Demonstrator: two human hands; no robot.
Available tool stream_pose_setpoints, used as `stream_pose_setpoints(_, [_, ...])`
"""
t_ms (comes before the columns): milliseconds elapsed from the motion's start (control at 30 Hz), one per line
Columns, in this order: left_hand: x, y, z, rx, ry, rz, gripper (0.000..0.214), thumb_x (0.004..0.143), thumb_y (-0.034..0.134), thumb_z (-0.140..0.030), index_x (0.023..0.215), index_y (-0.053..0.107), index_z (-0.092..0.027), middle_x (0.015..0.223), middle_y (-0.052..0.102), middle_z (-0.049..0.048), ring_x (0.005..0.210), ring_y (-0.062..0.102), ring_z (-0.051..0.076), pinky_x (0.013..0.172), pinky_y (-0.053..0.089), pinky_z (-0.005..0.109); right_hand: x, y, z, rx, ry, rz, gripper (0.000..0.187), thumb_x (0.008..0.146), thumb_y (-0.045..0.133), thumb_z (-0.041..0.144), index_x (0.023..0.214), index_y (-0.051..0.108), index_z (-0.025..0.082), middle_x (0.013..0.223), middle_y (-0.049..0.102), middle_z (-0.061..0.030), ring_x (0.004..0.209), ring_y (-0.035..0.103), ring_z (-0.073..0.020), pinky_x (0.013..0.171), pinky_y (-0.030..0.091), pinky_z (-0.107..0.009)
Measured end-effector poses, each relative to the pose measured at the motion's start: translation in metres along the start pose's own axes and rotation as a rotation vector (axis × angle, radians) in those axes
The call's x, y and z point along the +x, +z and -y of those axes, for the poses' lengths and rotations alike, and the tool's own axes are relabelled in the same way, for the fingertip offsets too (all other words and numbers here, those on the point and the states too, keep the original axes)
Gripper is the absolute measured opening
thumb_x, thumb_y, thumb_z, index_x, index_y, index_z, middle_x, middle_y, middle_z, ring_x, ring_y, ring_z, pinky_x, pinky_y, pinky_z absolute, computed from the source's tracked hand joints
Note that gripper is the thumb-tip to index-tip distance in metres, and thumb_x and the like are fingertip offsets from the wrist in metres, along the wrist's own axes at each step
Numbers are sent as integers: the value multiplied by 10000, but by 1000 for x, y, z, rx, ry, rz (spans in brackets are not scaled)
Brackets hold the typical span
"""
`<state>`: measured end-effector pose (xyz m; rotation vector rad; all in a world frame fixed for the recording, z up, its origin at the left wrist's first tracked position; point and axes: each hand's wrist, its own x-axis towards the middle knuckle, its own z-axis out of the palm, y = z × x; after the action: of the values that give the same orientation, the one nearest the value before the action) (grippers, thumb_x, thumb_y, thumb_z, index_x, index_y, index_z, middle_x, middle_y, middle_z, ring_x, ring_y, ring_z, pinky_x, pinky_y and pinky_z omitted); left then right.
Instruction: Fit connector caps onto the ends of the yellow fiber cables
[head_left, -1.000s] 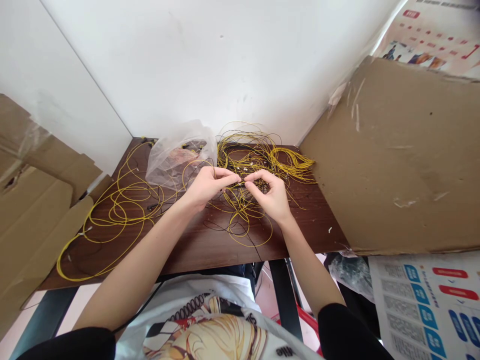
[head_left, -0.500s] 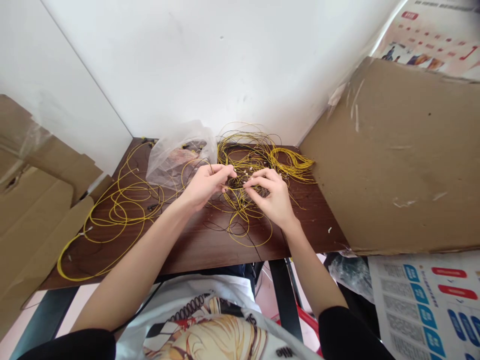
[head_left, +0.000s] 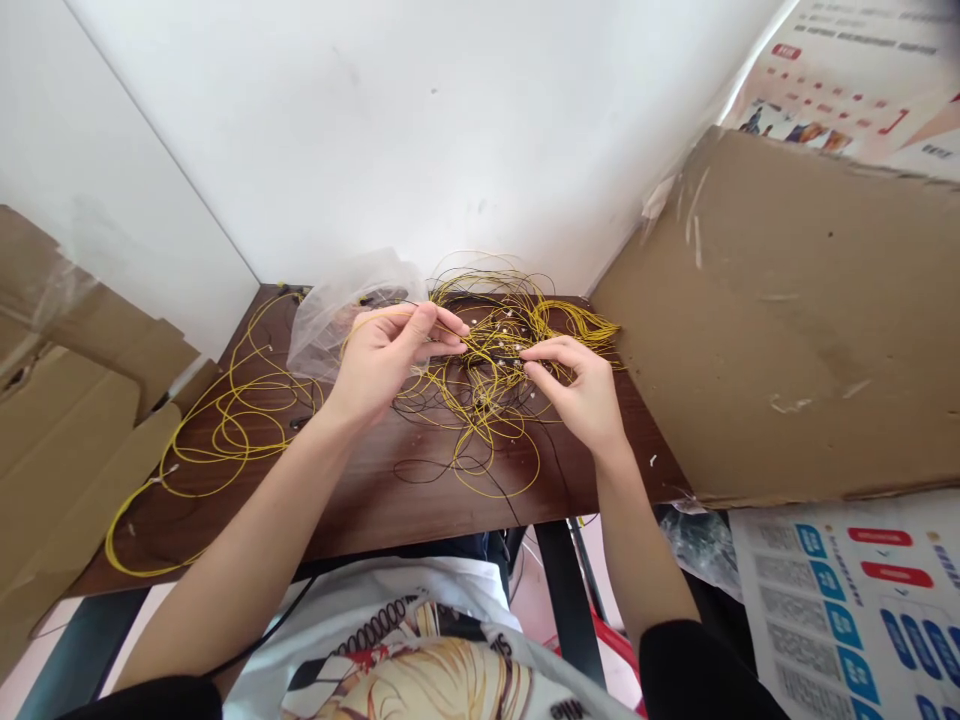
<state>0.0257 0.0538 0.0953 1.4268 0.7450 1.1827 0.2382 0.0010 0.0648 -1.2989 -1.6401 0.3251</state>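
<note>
My left hand (head_left: 394, 350) is closed on a thin yellow wire that runs back over the fingers towards the plastic bag. My right hand (head_left: 577, 385) pinches at the right side of the tangle, thumb and forefinger nearly together on what looks like a wire end; the exact piece is too small to make out. Between and behind both hands lies a tangled heap of yellow and black wires (head_left: 480, 410) with small white connectors (head_left: 502, 345) among them. A clear plastic bag (head_left: 311, 335) stands behind my left hand, partly hidden by it.
Loose yellow wire coils (head_left: 244, 430) spread over the left of the brown table (head_left: 360, 510). Cardboard (head_left: 795, 330) walls the right side, and more cardboard (head_left: 60, 430) stands at the left. A white wall (head_left: 420, 150) rises behind. A small white scrap (head_left: 653, 460) lies at right.
My hands have moved apart: the left hand up and leftward, the right hand to the right. The view has shifted slightly.
</note>
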Motion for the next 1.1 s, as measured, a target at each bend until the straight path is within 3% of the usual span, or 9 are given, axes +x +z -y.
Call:
stream_pose_setpoints(300, [-5, 7, -21, 26, 244, -161, 296, 874, 569, -399, 787, 702, -150, 813, 708, 54, 738, 694, 147, 759, 598, 291, 6, -8, -5, -62, 103, -142, 131, 815, 595, 185, 854, 720, 178, 905, 699, -47, 893, 641, -176, 863, 477, -348])
stream_pose_setpoints(400, [-6, 11, -29, -17, 317, -173, 278, 890, 553, -367, 780, 706, -163, 809, 708, 42, 736, 693, 142, 754, 605, 298, 8, -11, 3, -74, 61, -167, 127, 811, 602, 181, 868, 715, 191, 943, 685, -45, 936, 629, -177, 889, 470, -356])
stream_pose_setpoints(533, [-4, 13, -35, -20, 309, -146, 269, 890, 555, -365, 793, 710, -167, 835, 711, 46, 754, 693, 144, 775, 603, 301, 3, -12, 17, -59, -43, -243, 119, 810, 595, 164, 816, 707, 202, 954, 648, -45, 942, 613, -169, 860, 485, -340])
stream_pose_setpoints(633, [-4, 12, -32, -11, 260, -138, 285, 882, 562, -385, 799, 703, -152, 845, 709, 56, 775, 692, 151, 790, 600, 311, -4, -4, 17, 62, -3, -122, 142, 825, 561, 160, 801, 698, 190, 849, 670, -35, 798, 637, -145, 737, 517, -297])
stream_pose_setpoints(733, [-4, 11, -26, -11, 205, -167, 314, 877, 560, -412, 797, 692, -139, 845, 707, 62, 788, 688, 153, 796, 598, 311, -9, 11, 8, 213, 197, 39, 166, 836, 539, 205, 891, 691, 167, 864, 705, -50, 669, 656, -129, 592, 526, -252])
stream_pose_setpoints(833, [-6, 10, -19, -23, 167, -179, 323, 873, 561, -422, 797, 689, -136, 856, 707, 66, 794, 687, 151, 807, 595, 307, -7, 26, -3, 269, 364, 112, 232, 808, 570, 255, 973, 678, 132, 872, 712, -79, 569, 643, -123, 441, 472, -212])
stream_pose_setpoints(900, [-8, 9, -12, -14, 163, -190, 313, 870, 566, -418, 803, 691, -139, 859, 707, 65, 798, 688, 154, 817, 594, 312, -4, 34, -9, 244, 399, 124, 284, 795, 584, 268, 1017, 672, 115, 856, 712, -90, 512, 618, -115, 395, 435, -207])
stream_pose_setpoints(967, [-10, 8, -5, 5, 169, -209, 301, 868, 570, -411, 811, 694, -143, 860, 706, 63, 799, 689, 158, 822, 595, 319, -1, 40, -16, 226, 389, 117, 296, 790, 590, 273, 1025, 675, 114, 844, 712, -90, 491, 602, -111, 414, 444, -222])
stream_pose_setpoints(1100, [-10, 5, 8, -28, 153, -222, 291, 868, 574, -393, 801, 696, -137, 856, 701, 71, 798, 691, 167, 811, 600, 332, 2, 47, -33, 320, 343, 90, 198, 737, 661, 282, 883, 699, 154, 814, 713, -66, 631, 651, -151, 601, 527, -286])
